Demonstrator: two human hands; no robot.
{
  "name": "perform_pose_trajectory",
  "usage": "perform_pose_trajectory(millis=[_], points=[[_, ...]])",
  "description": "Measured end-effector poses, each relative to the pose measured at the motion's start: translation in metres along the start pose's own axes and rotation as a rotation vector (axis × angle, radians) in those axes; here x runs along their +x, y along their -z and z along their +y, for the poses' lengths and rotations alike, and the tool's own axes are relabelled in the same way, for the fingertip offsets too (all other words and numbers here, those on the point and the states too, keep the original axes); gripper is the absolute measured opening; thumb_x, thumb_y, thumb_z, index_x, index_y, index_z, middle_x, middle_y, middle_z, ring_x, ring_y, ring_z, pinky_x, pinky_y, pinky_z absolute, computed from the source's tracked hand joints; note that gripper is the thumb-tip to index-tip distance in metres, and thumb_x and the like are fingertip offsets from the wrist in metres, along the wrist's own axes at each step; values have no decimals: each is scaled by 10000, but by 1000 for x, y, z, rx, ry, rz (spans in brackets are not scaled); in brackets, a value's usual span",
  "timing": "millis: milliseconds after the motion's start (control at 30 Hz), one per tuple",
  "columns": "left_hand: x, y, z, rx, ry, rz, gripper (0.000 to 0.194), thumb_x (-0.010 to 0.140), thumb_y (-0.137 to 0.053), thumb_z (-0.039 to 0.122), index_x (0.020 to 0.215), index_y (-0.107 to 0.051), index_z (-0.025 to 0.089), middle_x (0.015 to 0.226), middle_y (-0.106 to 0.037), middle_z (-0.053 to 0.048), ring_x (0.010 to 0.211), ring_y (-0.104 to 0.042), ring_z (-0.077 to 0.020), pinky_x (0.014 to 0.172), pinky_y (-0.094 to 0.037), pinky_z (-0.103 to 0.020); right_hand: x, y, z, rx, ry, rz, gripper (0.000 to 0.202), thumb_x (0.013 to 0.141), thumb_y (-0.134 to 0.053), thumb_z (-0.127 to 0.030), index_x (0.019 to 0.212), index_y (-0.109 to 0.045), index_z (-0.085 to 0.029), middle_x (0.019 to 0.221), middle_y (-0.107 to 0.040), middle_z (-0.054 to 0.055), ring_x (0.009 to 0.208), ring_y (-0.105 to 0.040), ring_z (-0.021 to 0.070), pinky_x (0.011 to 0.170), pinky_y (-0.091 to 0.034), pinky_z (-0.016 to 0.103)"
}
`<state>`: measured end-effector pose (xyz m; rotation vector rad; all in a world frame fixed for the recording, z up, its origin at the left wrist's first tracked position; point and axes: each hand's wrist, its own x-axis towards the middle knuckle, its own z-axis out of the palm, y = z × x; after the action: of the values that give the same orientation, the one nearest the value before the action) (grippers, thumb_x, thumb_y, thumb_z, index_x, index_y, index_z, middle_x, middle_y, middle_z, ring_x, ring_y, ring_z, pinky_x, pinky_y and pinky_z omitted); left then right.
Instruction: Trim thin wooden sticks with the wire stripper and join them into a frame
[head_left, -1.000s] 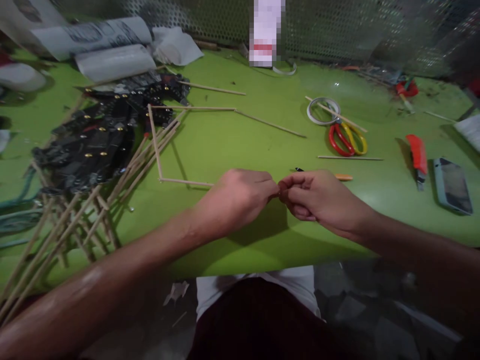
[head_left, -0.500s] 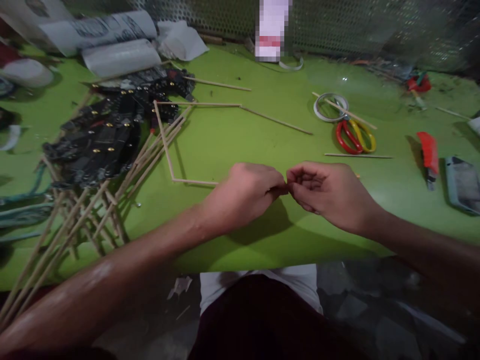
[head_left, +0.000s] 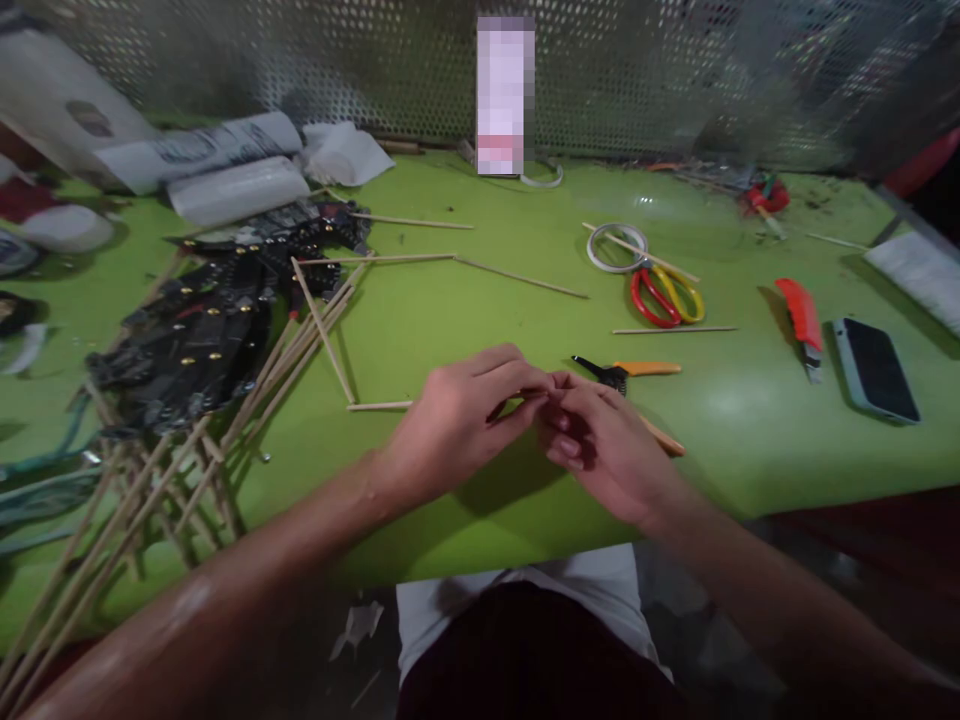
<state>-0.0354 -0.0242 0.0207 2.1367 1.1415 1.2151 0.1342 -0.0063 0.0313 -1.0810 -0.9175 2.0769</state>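
My left hand [head_left: 476, 420] is closed, thumb and index finger pinched together at the middle of the table. A thin wooden stick [head_left: 382, 406] runs in behind it and is partly hidden. It is the lower side of an angular outline of joined sticks, with an upper stick [head_left: 375, 260] and a slanting side stick [head_left: 322, 330]. My right hand [head_left: 611, 445] meets the left fingertips, its own fingers curled in a pinch. What sits between the right fingertips is too small to make out. Pliers with orange handles [head_left: 649, 369] lie just behind the right hand, partly covered by it.
At the left, a black studded item [head_left: 217, 310] lies on a bundle of sticks [head_left: 262, 370]. To the right are a tape roll [head_left: 616, 248], red-and-yellow scissors [head_left: 655, 298], a loose stick [head_left: 675, 330], an orange cutter [head_left: 801, 325] and a phone [head_left: 876, 370]. Mesh [head_left: 375, 80] stands behind.
The view has tilted up and shifted right. My right hand has turned and drawn closer to the left, so their fingertips now overlap. The pliers, hidden before, now show.
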Motion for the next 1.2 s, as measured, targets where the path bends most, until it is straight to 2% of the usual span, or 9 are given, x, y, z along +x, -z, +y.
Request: perform_pose_trajectory(millis=[133, 267, 500, 600, 733, 833, 1000, 1200], points=[[-1, -2, -2, 75, -20, -30, 105, 949, -532, 178, 954, -633, 151, 864, -629, -38, 741, -570, -108, 642, -445, -214, -4, -2, 4, 38, 13, 23, 114, 749, -600, -201, 765, -488, -204, 607, -382, -77, 474, -298, 53, 421, -191, 215], [-1, -4, -1, 205, -36, -113, 148, 979, -464, 210, 951, -593, 145, 868, -609, -47, 725, -559, -117, 637, -448, -227, -6, -3, 7, 47, 49, 36, 102, 753, -593, -221, 764, -493, -204, 591, -377, -79, 468, -300, 56, 417, -190, 210], [2, -3, 1, 297, -33, -221, 154, 977, -427, 201, 952, -563, 132, 876, -598, -53, 621, -521, -110, 564, -421, -233, -9, 8, 19, -83, 142, 26, 94, 774, -608, -239, 814, -530, -203, 580, -469, -65, 453, -414, 78, 414, -303, 216], [4, -3, 2, 294, 6, -270, 138, 961, -440, 183, 920, -561, 132, 868, -595, -50, 611, -509, -113, 557, -404, -242, -13, 11, 29, -272, 324, 110, 68, 814, -592, -216, 855, -538, -209, 618, -501, -63, 477, -460, 82, 444, -357, 222], [6, -2, 0, 179, 26, -298, 100, 936, -466, 160, 918, -561, 138, 871, -586, -46, 676, -520, -131, 611, -420, -260, -15, 10, 37, -682, 705, 269, 152, 815, -598, -148, 931, -536, -226, 751, -555, -33, 614, -546, 107, 559, -445, 244], [7, 1, -2, 69, 10, -281, 75, 907, -488, 139, 888, -560, 148, 834, -577, -33, 696, -505, -133, 628, -407, -259, -14, 7, 35, -936, 924, 305, 193, 805, -560, -80, 922, -526, -230, 810, -566, -15, 687, -569, 122, 632, -474, 260], [9, 5, -2, -86, 66, -254, 81, 856, -490, 111, 831, -557, 150, 776, -564, -5, 675, -477, -113, 614, -370, -235, -15, 6, 19, -1196, 1091, 264, 182, 826, -553, -63, 897, -508, -225, 745, -548, -22, 626, -536, 107, 588, -444, 234], [11, 14, 4, -242, 145, -268, 48, 840, -526, 116, 836, -565, 143, 736, -545, 28, 658, -454, -82, 611, -360, -200, -10, 11, 1, -1359, 1255, 95, 233, 816, -555, -36, 933, -507, -232, 724, -550, -17, 632, -517, 116, 594, -430, 245]])
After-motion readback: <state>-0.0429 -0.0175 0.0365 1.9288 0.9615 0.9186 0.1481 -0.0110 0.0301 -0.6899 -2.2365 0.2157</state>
